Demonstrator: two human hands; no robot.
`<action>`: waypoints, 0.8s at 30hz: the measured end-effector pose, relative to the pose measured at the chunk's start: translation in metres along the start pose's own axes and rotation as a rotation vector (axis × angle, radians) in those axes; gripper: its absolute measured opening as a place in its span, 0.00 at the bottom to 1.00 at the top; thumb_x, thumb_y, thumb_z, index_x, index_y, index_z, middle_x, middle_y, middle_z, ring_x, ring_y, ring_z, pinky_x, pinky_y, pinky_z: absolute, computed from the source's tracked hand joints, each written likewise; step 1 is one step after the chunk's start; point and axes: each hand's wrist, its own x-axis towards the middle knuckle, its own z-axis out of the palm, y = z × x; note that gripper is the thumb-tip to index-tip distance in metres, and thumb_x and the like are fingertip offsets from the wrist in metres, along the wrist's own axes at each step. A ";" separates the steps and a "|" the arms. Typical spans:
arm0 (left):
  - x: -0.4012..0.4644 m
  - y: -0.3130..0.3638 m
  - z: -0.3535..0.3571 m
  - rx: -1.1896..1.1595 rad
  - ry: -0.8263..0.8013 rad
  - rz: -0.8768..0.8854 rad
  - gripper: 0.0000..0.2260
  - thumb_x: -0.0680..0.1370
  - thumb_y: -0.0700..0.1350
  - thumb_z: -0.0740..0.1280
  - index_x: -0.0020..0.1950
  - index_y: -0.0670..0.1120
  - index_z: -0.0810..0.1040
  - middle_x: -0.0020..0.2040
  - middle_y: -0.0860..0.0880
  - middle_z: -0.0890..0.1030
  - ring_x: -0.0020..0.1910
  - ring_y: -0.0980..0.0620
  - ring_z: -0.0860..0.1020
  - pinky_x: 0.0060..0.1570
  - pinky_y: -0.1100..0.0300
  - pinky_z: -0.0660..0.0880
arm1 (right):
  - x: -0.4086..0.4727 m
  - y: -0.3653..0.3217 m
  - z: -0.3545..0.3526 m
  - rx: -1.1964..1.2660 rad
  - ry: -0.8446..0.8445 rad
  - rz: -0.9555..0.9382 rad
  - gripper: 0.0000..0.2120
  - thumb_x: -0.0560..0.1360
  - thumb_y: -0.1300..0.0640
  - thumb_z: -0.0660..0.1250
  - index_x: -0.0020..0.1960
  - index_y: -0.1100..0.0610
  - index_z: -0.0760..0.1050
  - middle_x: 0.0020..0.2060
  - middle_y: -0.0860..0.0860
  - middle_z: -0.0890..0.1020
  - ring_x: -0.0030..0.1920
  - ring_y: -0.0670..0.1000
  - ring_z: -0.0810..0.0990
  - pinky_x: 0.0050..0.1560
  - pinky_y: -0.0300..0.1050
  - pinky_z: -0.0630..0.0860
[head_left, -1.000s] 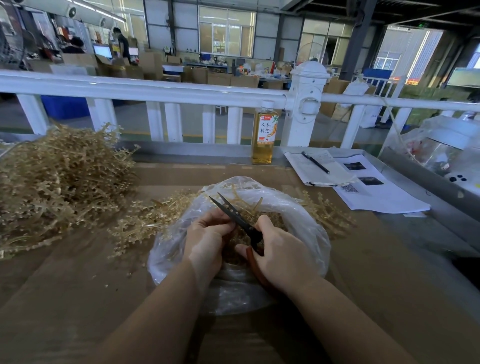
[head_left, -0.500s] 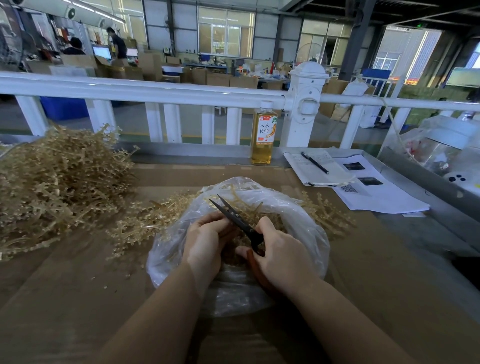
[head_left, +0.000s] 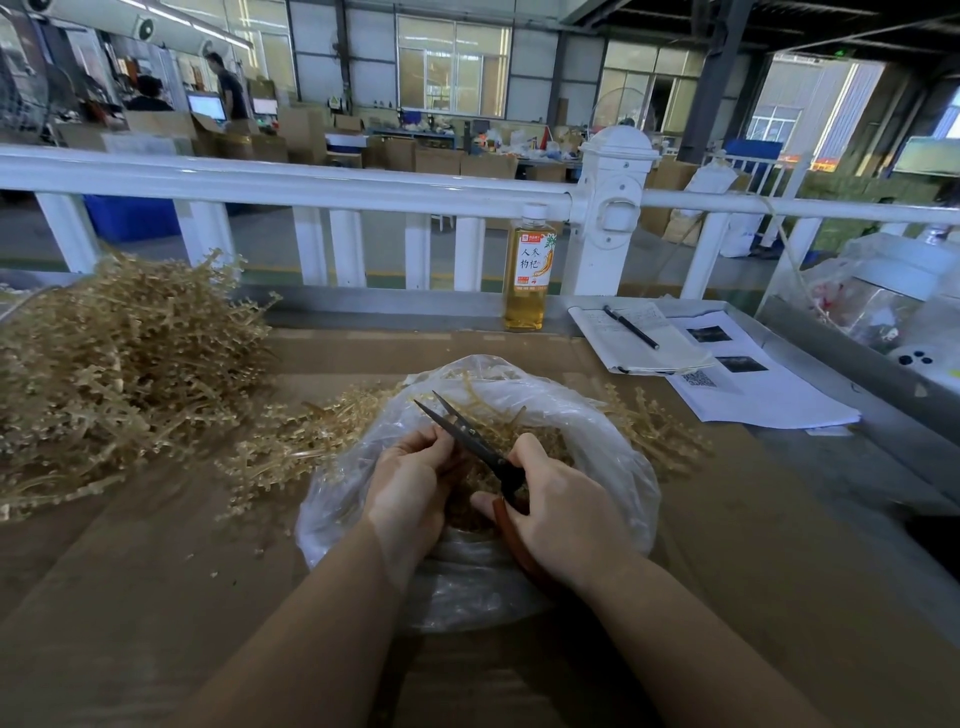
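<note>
My right hand (head_left: 561, 514) grips black scissors (head_left: 470, 434) with reddish-brown handles, blades parted and pointing up-left. My left hand (head_left: 410, 483) pinches a small tan plastic sprig right at the blades; the piece itself is mostly hidden by my fingers. Both hands hover over a clear plastic bag (head_left: 613, 467) holding cut tan pieces. Loose tan sprigs (head_left: 311, 436) lie left of the bag.
A big heap of tan plastic branches (head_left: 114, 364) fills the left of the cardboard-covered table (head_left: 156, 597). A bottle of amber drink (head_left: 527, 275) stands by the white railing (head_left: 311, 179). Papers (head_left: 763, 395) and a notebook with a pen (head_left: 631, 327) lie at right.
Almost nothing has moved. My left fingers have shifted slightly at the scissor blades; the scissors stay parted over the bag.
</note>
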 end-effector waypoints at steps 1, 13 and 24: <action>0.000 0.000 0.000 -0.001 -0.002 -0.006 0.06 0.80 0.33 0.58 0.55 0.39 0.71 0.47 0.39 0.79 0.45 0.45 0.79 0.50 0.56 0.77 | 0.000 0.000 -0.001 0.001 -0.007 -0.003 0.18 0.74 0.36 0.63 0.52 0.47 0.62 0.43 0.45 0.79 0.42 0.44 0.77 0.38 0.34 0.68; 0.006 -0.001 -0.001 -0.019 0.013 -0.022 0.05 0.79 0.33 0.59 0.52 0.40 0.71 0.44 0.41 0.78 0.42 0.47 0.78 0.47 0.58 0.76 | 0.002 -0.001 -0.004 -0.020 -0.030 -0.002 0.18 0.75 0.37 0.62 0.52 0.48 0.62 0.41 0.46 0.80 0.42 0.47 0.80 0.39 0.37 0.70; 0.002 -0.002 0.002 0.015 0.044 -0.001 0.08 0.79 0.32 0.59 0.43 0.42 0.71 0.41 0.42 0.77 0.40 0.48 0.77 0.48 0.57 0.75 | -0.001 -0.002 -0.005 0.008 -0.009 0.040 0.19 0.75 0.37 0.63 0.54 0.49 0.65 0.42 0.46 0.80 0.42 0.47 0.79 0.42 0.41 0.75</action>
